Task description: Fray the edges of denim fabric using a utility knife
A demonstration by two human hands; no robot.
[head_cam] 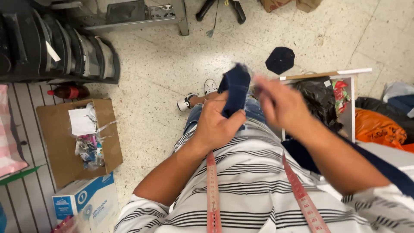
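Note:
My left hand [217, 123] grips a strip of dark navy fabric [236, 88] and holds it up in front of my chest. My right hand [280, 105] is blurred beside the fabric's upper right edge, fingers spread, with nothing visibly in it. A red measuring tape [212, 194] hangs around my neck over my striped shirt, its other end [302, 198] on my right side. More navy cloth [388, 168] drapes under my right forearm.
An open cardboard box [60, 146] with paper and small items sits on the floor at left, a blue-and-white box [88, 203] below it. A bin [327, 103] with a black bag stands at right, an orange bag [377, 127] beyond. A dark round scrap [280, 59] lies on the floor.

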